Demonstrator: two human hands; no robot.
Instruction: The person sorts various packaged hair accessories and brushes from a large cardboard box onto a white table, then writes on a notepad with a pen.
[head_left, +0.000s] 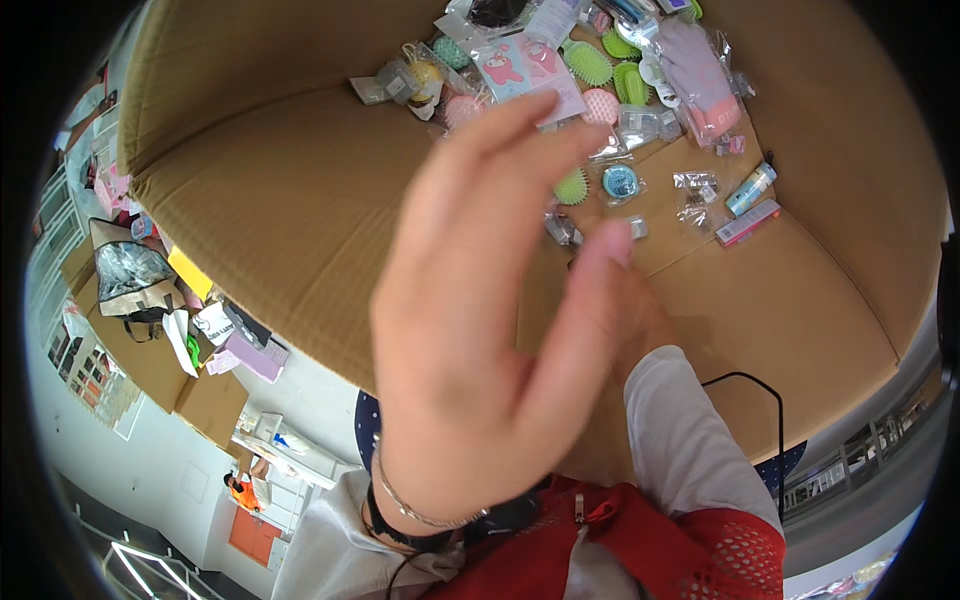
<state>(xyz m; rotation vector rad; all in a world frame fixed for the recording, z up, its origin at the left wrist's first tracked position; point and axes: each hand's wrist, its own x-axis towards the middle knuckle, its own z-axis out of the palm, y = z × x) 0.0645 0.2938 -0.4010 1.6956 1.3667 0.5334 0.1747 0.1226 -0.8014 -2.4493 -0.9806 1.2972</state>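
My left hand (465, 322) is raised close to the camera, slightly blurred, its thumb and fingers apart and nothing visible between them. It wears a thin chain bracelet (409, 510) and a black wristband. Behind it is my right hand (645, 319), mostly hidden; only part of its back and a pale sleeve show, so what it holds is out of sight. Both are over a large open cardboard box (300, 210). Inside lie green hairbrushes (589, 62), a pink brush (600, 106), a blue round item (620, 181) and packaged purple-and-pink gloves (697, 75).
A light-blue cylinder (751, 189) and a slim pink-edged box (748, 222) lie by the right wall. A black cable (780, 442) runs near my right sleeve. Outside the box are a beige bag (135, 296), a purple box (259, 354) and a distant person in orange (244, 495).
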